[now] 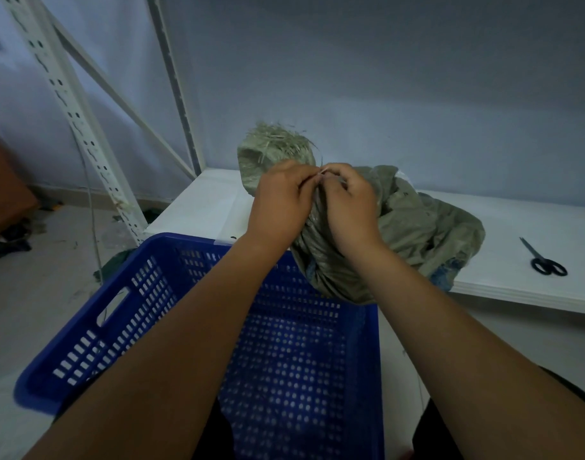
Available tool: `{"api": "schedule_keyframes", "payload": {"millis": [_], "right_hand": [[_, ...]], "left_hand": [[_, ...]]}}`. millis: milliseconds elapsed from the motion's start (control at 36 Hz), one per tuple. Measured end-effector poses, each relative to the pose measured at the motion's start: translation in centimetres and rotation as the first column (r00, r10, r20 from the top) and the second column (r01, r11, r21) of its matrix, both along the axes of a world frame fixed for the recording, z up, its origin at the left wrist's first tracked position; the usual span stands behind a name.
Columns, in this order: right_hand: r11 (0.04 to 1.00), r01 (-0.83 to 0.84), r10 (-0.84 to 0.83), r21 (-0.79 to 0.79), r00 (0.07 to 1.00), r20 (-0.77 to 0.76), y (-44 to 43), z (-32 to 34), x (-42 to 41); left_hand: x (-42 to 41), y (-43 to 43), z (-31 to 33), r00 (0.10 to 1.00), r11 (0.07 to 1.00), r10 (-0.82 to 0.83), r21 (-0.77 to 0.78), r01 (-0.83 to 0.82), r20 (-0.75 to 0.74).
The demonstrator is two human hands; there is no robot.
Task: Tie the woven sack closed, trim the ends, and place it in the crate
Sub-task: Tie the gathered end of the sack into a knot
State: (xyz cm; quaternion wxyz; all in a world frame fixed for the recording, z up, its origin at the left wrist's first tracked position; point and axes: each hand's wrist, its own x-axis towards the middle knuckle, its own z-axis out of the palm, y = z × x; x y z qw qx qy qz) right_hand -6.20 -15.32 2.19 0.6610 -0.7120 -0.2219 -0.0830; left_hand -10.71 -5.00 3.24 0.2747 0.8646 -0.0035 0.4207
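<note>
head view showed both hands meeting at the gathered neck of the woven sack (417, 227), which lay on the white shelf board (533, 227) with its lower bulge hanging over the far rim of the blue crate (118, 313). the left hand (281, 200) and right hand (349, 202) were curled, their fingertips pressed together on a thin pale tie (321, 173) at the neck; how the tie wrapped could not be told. the sack's long axis ran from the frayed mouth (278, 141), just beyond the knuckles, down and toward the wearer. the fabric looked coarse, olive-grey, crinkled, with loose fibres bristling at the top, so it would likely slump rather than hold shape. the crate was rigid, perforated plastic, directly below the forearms. the scissors (545, 258), black-handled and shut, lay well apart on the right hand's side, so that hand seemed better placed to fetch them for trimming.
</note>
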Motion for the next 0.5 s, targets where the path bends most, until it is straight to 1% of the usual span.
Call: {"api": "schedule_keyframes", "payload": {"millis": [111,194,417,500], "right_hand": [[0.995,0.064,-0.062,0.072,0.998,-0.020,0.10,0.00,0.28],[0.993,0.102,-0.101,0.066,0.995,-0.022,-0.01,-0.03,0.52],[0.984,0.169,-0.167,-0.054,0.985,0.043,0.20,-0.05,0.47],[0.973,0.201,-0.193,-0.110,0.978,0.079,0.09,-0.03,0.29]], "left_hand": [[0.01,-0.05,-0.01,1.000,0.999,-0.022,0.030,0.021,0.015],[0.14,-0.16,-0.28,1.000,0.999,-0.022,0.048,0.021,0.012],[0.17,-0.63,-0.44,1.000,0.999,0.029,0.043,-0.029,-0.008],[0.01,-0.51,-0.37,0.999,0.996,0.018,0.091,-0.016,-0.028]]}}
